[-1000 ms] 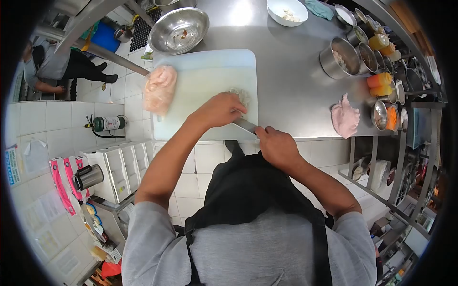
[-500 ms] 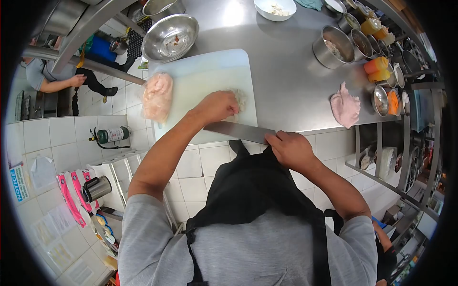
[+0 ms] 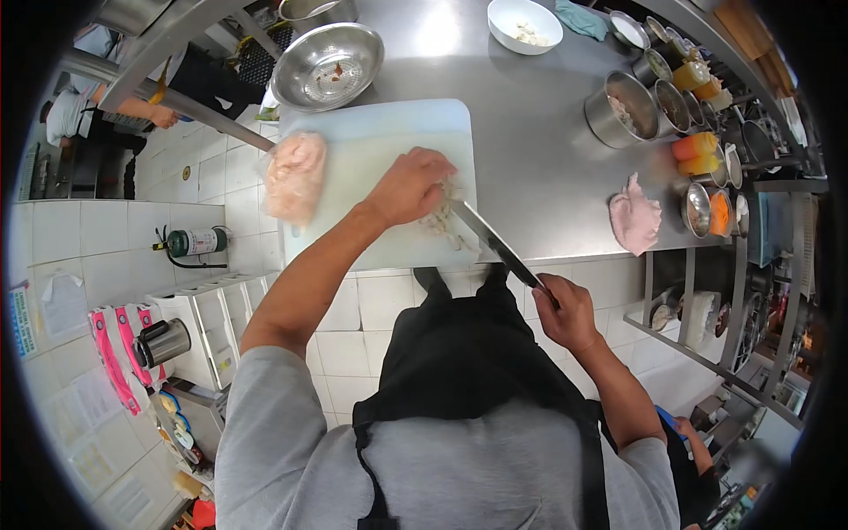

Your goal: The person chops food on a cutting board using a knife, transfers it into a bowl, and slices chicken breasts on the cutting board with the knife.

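Note:
Pale chopped food (image 3: pixel 444 216) lies in a loose pile near the right side of the white cutting board (image 3: pixel 371 119); its kind is unclear. My left hand (image 3: pixel 412 184) rests over the pile's upper end, fingers curled down on the pieces. In my right hand (image 3: pixel 567 311) is the dark handle of a large kitchen knife (image 3: pixel 484 231), held beyond the board's near right corner. The blade slants up and left, its tip beside the pieces. A clear bag of raw, pale pink meat (image 3: pixel 297 177) sits on the board's left edge.
Behind the board stands a metal bowl (image 3: pixel 329 69) with reddish scraps. A white bowl (image 3: pixel 525 26) holds pale pieces. To the right are a pink cloth (image 3: pixel 634 216), a metal pot (image 3: pixel 621 110) and several sauce bottles (image 3: pixel 696 155). Another person (image 3: pixel 97 110) is at far left.
The knife has swung from lying nearly crosswise to a steeper slant, as my right hand moved down and right. My left hand shifted slightly up, exposing more chopped pieces.

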The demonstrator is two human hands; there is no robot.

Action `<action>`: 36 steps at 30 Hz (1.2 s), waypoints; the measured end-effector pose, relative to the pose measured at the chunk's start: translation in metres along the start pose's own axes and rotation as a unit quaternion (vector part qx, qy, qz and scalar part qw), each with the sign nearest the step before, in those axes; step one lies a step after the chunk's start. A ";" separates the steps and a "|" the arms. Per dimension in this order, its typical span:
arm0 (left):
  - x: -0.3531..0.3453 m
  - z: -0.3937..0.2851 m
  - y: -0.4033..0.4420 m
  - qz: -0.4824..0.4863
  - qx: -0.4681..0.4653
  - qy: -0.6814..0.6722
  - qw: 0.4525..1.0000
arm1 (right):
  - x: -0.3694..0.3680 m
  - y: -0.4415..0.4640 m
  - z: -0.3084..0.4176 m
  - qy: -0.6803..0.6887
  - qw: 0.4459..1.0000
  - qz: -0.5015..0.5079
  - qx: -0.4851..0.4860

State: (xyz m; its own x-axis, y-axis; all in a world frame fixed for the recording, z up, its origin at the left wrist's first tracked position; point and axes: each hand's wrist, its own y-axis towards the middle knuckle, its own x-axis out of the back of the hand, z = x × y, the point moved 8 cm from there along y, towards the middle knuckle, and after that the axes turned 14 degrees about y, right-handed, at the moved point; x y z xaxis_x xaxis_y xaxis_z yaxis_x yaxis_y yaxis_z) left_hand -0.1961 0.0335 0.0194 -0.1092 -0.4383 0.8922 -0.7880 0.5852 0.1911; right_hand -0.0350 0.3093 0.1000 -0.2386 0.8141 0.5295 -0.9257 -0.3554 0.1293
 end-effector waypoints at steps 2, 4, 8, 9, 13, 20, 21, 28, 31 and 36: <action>0.005 -0.005 -0.013 0.010 0.015 0.012 1.000 | 0.002 0.007 0.000 0.018 1.000 -0.017 -0.013; 0.007 -0.029 -0.026 0.030 -0.003 0.021 0.999 | 0.004 0.013 -0.002 0.039 0.998 -0.031 -0.049; -0.013 -0.071 -0.049 0.060 -0.050 0.030 0.996 | 0.005 0.010 -0.022 0.084 0.987 -0.058 -0.120; -0.015 -0.071 -0.052 0.061 -0.047 0.030 0.997 | 0.005 0.010 -0.027 0.094 0.985 -0.067 -0.126; -0.018 -0.069 -0.073 0.081 -0.032 0.042 0.995 | 0.003 0.007 -0.043 0.129 0.971 -0.071 -0.190; -0.015 -0.055 -0.095 0.004 0.065 0.038 0.997 | 0.000 0.003 -0.065 0.159 0.958 -0.080 -0.226; -0.018 -0.056 -0.094 -0.003 0.064 0.045 0.997 | -0.001 0.002 -0.067 0.164 0.954 -0.080 -0.236; 0.006 -0.031 -0.086 -0.124 0.144 -0.045 0.981 | -0.004 -0.003 -0.072 0.197 0.937 -0.089 -0.273; 0.020 -0.026 -0.065 -0.134 0.110 -0.031 0.984 | -0.004 -0.005 -0.071 0.198 0.935 -0.092 -0.279; 0.004 -0.055 -0.034 -0.041 0.059 0.032 0.997 | -0.008 -0.008 -0.075 0.230 0.918 -0.101 -0.308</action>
State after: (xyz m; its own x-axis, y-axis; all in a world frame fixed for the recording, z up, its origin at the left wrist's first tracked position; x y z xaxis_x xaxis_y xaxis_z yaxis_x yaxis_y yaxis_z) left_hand -0.1367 0.0499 0.0386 -0.0047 -0.4342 0.9008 -0.8594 0.4624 0.2184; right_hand -0.0480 0.3402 0.0318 -0.0109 0.9928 0.1189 -0.9213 0.0363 -0.3871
